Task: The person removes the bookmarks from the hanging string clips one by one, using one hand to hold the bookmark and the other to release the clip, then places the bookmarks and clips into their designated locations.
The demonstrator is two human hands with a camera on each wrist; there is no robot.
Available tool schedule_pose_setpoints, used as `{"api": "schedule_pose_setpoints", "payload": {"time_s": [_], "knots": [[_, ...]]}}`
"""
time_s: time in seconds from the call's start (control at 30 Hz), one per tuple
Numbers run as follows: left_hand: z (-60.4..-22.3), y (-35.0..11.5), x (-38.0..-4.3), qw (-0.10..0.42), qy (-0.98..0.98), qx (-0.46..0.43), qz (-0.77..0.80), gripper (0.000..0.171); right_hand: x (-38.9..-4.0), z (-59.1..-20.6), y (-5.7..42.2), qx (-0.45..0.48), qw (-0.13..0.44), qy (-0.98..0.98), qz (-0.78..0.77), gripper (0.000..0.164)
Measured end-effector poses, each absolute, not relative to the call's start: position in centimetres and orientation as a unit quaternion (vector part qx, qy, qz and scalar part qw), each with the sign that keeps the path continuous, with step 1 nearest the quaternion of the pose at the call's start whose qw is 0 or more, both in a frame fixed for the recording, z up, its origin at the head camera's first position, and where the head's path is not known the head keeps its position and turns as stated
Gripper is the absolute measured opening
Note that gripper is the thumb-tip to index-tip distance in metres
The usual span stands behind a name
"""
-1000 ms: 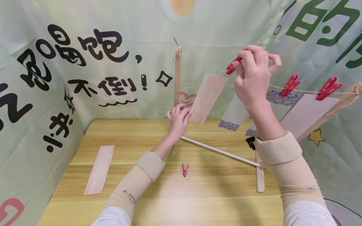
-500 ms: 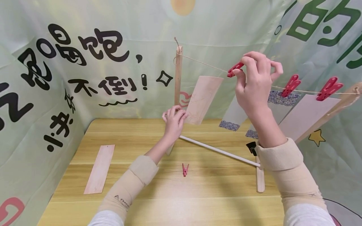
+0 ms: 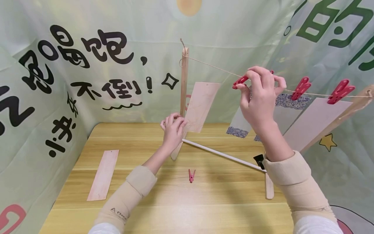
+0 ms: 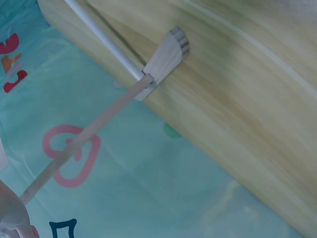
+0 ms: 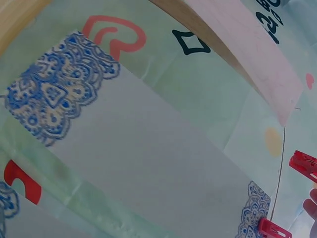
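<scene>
My left hand [image 3: 173, 131] grips a pink paper strip [image 3: 203, 107] by its lower left edge, holding it up below the string [image 3: 211, 67]. Thumb and finger of my right hand [image 3: 260, 100] pinch a red clothespin [image 3: 240, 82] close to the string, right of the strip. In the right wrist view, the pinched clothespin [image 5: 304, 165] shows near the string, with fingertips at the right edge. A white strip with blue lace-like ends [image 5: 148, 148] hangs there from another red clothespin [image 5: 274, 229]. Only part of my left hand [image 4: 12, 213] appears in the left wrist view.
A wooden post [image 3: 184, 78] carries the string, and a white rod [image 3: 222, 154] runs low between the stand's feet. Farther right, red clothespins [image 3: 301, 88] hold paper strips. On the table lie a small pink clothespin [image 3: 191, 175] and a pink strip [image 3: 103, 175].
My left hand has moved left and slightly down with the pink strip. My right hand has come lower, taking the pinched clothespin down with it.
</scene>
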State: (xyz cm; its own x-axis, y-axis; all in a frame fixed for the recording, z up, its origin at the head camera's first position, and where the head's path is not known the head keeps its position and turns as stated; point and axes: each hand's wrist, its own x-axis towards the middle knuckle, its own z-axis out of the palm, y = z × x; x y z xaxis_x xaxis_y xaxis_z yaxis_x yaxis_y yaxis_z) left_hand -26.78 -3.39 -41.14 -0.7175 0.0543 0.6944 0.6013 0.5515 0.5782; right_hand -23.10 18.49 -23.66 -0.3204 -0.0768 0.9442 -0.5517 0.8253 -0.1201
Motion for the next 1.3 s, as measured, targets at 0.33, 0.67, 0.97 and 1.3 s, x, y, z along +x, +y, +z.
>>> {"api": "schedule_pose_setpoints", "payload": {"time_s": [0.33,0.67,0.97,1.3], "knots": [[-41.8,-4.5,-26.2,0.315,-0.825,-0.188,-0.430,0.015,-22.7,-25.5,18.5,0.212,0.540,-0.784,0.221,0.024],[-42.9,-6.1,-25.4,0.316,-0.822,-0.173,-0.441,0.011,-22.0,-28.0,18.0,0.235,0.515,-0.797,0.210,0.030],[-44.1,-7.9,-24.8,0.322,-0.824,-0.163,-0.437,0.010,-22.0,-30.7,17.7,0.233,0.494,-0.810,0.214,0.041],[-45.2,-9.7,-23.9,0.317,-0.824,-0.148,-0.445,0.008,-21.8,-33.9,17.5,0.231,0.472,-0.827,0.200,0.048]]}}
